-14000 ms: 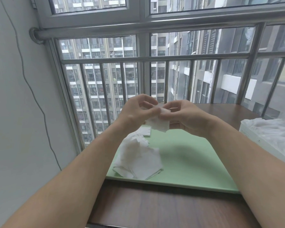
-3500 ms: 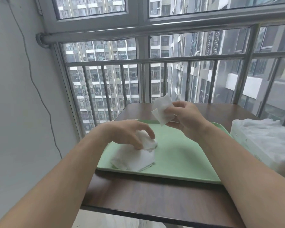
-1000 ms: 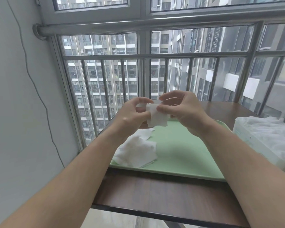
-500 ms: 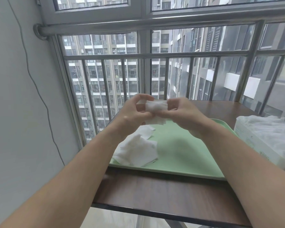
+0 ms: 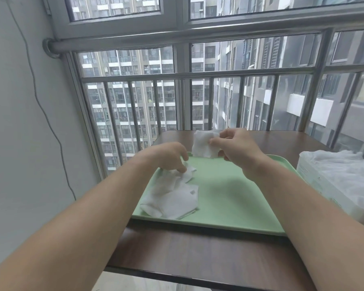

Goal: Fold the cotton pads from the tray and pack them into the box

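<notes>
The hands, joined on one pad half a second ago, are now parting: the left hand is dropping to the pile on the tray, while the right hand is keeping the pad alone, raised over the tray's far edge. The right thumb and fingers are pinching the pad by its right side, so it is hanging as a small folded square. The fold is looking finished, which would explain why one hand is enough to hold it.

The left fingers are curling down onto the top pad at the pile's far end and appear to be nipping it between thumb and fingertips, presumably to have the next piece ready. The pile is lying loose and overlapped on the tray's left half, within the left hand's easy reach.

The box is standing at the right, just beside the tray on the table. White material is heaped in it, and it is sitting on the side of the hand carrying the folded pad. Judging by that layout, the pad is heading for the box next, with several pads still waiting to be folded. Behind, a railing is crossing a window facing apartment blocks.
</notes>
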Demonstrator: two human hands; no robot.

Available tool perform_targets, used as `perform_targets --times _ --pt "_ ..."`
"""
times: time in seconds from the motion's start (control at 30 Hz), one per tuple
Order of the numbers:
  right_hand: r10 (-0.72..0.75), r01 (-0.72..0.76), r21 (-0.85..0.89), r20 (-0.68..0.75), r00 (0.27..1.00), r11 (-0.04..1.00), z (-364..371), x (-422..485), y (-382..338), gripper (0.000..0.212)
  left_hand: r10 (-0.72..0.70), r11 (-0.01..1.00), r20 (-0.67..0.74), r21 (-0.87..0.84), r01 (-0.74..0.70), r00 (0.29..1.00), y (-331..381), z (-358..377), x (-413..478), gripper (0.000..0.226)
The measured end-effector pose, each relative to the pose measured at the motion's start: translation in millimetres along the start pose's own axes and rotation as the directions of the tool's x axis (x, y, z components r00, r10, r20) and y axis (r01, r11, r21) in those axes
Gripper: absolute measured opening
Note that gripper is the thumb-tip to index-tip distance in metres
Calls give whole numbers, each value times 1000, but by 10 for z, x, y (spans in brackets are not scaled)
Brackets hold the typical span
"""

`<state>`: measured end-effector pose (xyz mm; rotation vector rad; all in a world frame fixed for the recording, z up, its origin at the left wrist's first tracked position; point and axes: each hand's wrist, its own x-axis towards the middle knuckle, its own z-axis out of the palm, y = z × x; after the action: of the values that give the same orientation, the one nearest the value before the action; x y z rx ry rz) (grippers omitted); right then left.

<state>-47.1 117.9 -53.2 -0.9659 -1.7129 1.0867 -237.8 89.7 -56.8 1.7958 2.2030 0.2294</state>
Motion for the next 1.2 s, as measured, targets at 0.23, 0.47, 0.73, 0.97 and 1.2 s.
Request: perform_targets --times 0.23,0.47,0.73,0.97,1.2 --pt "4 -4 -25 11 1000 1000 13 -12 -13 8 -36 999 9 -24 36 999 43 6 54 38" --pt "37 -37 -19 -26 999 999 -42 18 19 10 -11 989 2 -147 11 1000 -75 56 33 8" --pt "137 -155 -125 -145 980 980 -94 88 102 19 81 714 -241 -663 -225 967 -141 6 -117 5" --pt "147 -149 13 94 985 989 -36 42 87 20 179 484 -300 -802 -349 937 5 6 -218 14" --pt "104 -126 93 217 971 988 -3 38 74 28 148 564 -357 -735 -375 922 55 42 -231 14"
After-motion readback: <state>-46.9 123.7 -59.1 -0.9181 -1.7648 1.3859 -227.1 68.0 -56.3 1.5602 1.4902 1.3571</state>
